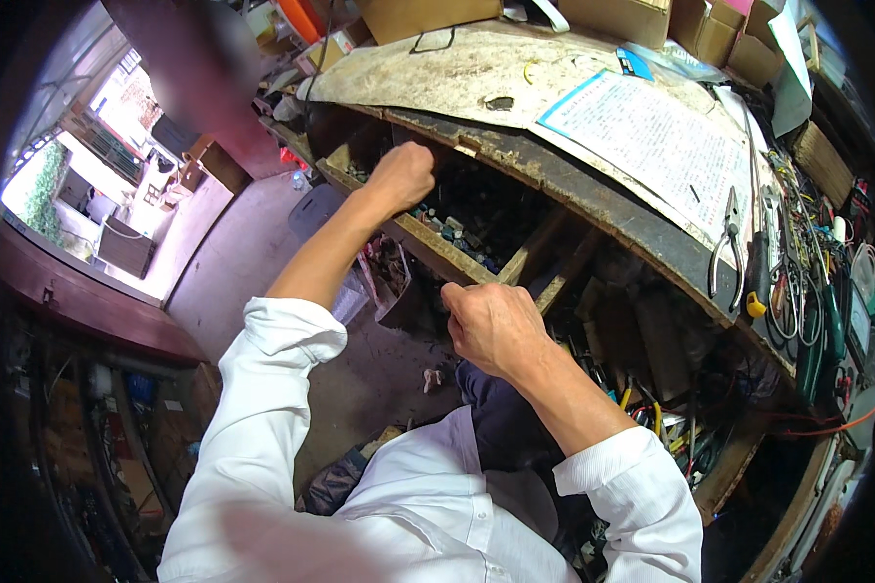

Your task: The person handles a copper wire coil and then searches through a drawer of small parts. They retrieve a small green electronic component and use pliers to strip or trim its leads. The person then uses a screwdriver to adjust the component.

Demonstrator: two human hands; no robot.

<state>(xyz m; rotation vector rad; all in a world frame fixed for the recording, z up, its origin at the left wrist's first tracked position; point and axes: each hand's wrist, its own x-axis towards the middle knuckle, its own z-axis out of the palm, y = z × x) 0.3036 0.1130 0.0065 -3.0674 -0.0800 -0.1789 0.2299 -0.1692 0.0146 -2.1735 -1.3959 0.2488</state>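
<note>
A wooden drawer [444, 250] is pulled out below the bench, with dividers and many small parts [454, 231] inside. My left hand [401, 180] is curled closed above its left part, the wrist crossing over the front board. Whatever the fingers hold, if anything, is hidden. Beside the drawer's right front end, my right hand [497, 326] is also closed, its back turned up. The fingertips are out of sight, so I cannot tell whether it grips the drawer's edge.
Above the drawer lies the worn bench top [437, 83] with a printed sheet [642, 146]. Pliers [727, 255] and other hand tools crowd its right end. Cardboard boxes [428, 15] stand at the back. A bin [391, 277] sits on the floor left of my knees.
</note>
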